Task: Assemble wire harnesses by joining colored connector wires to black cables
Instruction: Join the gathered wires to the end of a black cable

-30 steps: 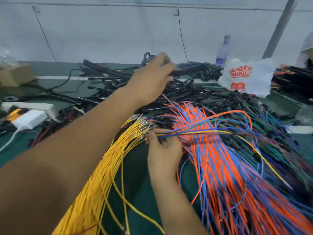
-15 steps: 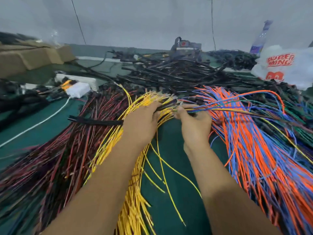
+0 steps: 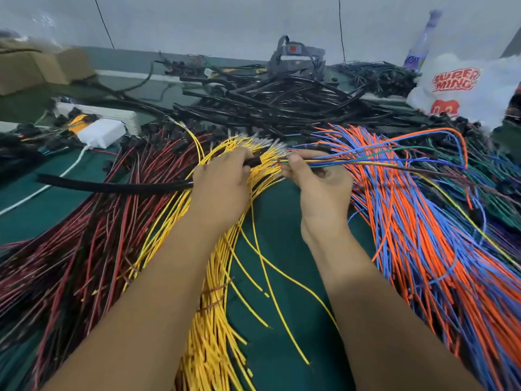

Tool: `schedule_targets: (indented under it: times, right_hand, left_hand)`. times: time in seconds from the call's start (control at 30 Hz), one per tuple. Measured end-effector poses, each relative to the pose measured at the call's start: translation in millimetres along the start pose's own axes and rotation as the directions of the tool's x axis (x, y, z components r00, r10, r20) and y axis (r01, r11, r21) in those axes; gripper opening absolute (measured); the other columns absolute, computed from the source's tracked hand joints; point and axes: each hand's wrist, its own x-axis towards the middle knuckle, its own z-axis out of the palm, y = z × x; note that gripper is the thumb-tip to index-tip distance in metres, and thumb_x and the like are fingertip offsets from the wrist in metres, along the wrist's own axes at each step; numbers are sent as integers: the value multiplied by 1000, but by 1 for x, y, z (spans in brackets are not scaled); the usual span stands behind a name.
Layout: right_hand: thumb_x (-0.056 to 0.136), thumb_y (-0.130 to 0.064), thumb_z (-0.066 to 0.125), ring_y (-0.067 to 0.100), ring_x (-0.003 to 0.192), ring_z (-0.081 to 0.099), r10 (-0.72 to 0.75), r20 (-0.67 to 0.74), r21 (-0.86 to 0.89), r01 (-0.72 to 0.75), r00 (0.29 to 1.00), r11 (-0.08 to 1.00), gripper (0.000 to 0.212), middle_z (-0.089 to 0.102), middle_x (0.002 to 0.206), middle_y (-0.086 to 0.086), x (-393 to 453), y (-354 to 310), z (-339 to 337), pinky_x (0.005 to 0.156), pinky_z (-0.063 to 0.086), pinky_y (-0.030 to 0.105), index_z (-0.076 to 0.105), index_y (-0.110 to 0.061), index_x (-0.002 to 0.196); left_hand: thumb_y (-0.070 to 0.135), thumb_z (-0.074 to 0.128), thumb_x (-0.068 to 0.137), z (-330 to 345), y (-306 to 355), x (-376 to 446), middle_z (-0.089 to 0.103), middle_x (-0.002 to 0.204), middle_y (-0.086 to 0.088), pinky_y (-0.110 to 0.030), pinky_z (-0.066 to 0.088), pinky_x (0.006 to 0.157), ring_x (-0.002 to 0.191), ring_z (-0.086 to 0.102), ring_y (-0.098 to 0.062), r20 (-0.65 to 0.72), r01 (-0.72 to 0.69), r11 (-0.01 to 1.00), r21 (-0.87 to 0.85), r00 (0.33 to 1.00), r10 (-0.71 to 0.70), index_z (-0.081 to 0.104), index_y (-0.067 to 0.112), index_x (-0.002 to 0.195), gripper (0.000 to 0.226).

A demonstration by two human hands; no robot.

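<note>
**Black cable brought in, ends about to meet**

A second ago the left hand [image 3: 222, 187] was stretched out over the far heap of black cables [image 3: 282, 105]; now it is back at the middle of the green table [image 3: 282, 249], fingers curled round one black cable [image 3: 112, 186] whose length trails off to the left across the red-and-black wires [image 3: 84, 221]. Its open end pokes out past the thumb, just above the yellow wires [image 3: 214, 306].

The right hand [image 3: 318, 190] has stayed put, pinching a small bunch of mixed colored wires [image 3: 366, 162] (blue, green, yellow, orange) that run off right over the orange and blue pile [image 3: 423, 235]. Their tips point at the cable end, very near it; whether they touch I cannot tell.

To my eye the fetching is done and the feeding-in comes next. The loose tips could splay at the cable mouth.
</note>
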Motion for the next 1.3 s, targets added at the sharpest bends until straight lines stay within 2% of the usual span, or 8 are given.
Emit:
schedule_targets:
  times: [0.17,0.37,0.5,0.63,0.7,0.9,1.13,1.3]
  right_hand:
    - [90,8,58,17,65,63,52,71,39,-55,996,998,20,63,76,10,-5,-1,-1,69,56,23,64,-8,79]
    - [91,7,56,14,62,62,92,121,96,-104,988,990,17,62,74,10,-4,0,-1,67,53,22,64,-5,82]
    - [91,6,58,14,62,61,113,91,88,-121,990,989,7,62,81,15,-4,1,-1,66,53,21,63,1,92]
    - [91,6,59,12,58,62,86,27,88,-88,996,992,13,63,74,9,-3,1,-3,63,54,20,64,-5,85]
    - [90,6,59,11,56,62,58,4,68,-58,998,996,14,63,68,5,-2,1,-2,63,53,20,64,-5,83]
    - [90,7,58,11,60,63,38,8,58,-38,999,998,19,63,69,4,-5,1,2,67,55,22,64,-7,79]
    - [90,7,57,11,61,64,22,36,16,-22,999,1000,19,64,70,2,-5,1,1,67,54,20,64,-7,79]
    - [91,4,58,10,63,66,-14,91,-117,25,996,993,21,66,66,-4,-4,3,-3,72,57,25,65,-12,78]
  left_hand:
    - [32,49,97,-4,1,-3,61,101,8,-37,26,83,103,54,-21,13,-74,994,-81,997,76,56,29,115,19]
    - [24,55,96,-11,2,-7,64,100,4,-42,44,85,97,55,-21,55,-158,958,-238,983,175,64,19,110,17]
    - [23,58,94,-11,-1,-7,65,98,7,-40,46,85,94,56,-16,50,-147,942,-301,984,170,66,21,108,16]
    - [26,62,92,-8,-3,-8,65,98,15,-28,45,81,95,57,-8,25,-98,928,-360,993,114,68,27,107,16]
    - [26,62,92,-8,-2,-8,64,96,18,-27,46,81,93,56,-5,25,-96,929,-356,993,112,68,28,108,17]
    - [31,58,94,-6,1,-7,67,95,13,-44,50,80,90,59,-12,35,-128,929,-347,988,149,66,32,103,13]
    - [39,51,97,-8,3,-8,66,84,8,-45,50,71,80,60,-15,44,-81,943,-324,994,101,64,31,106,18]
    - [38,55,95,-10,0,-9,66,82,7,-43,49,69,76,59,-15,20,-63,952,-299,997,72,67,27,103,19]
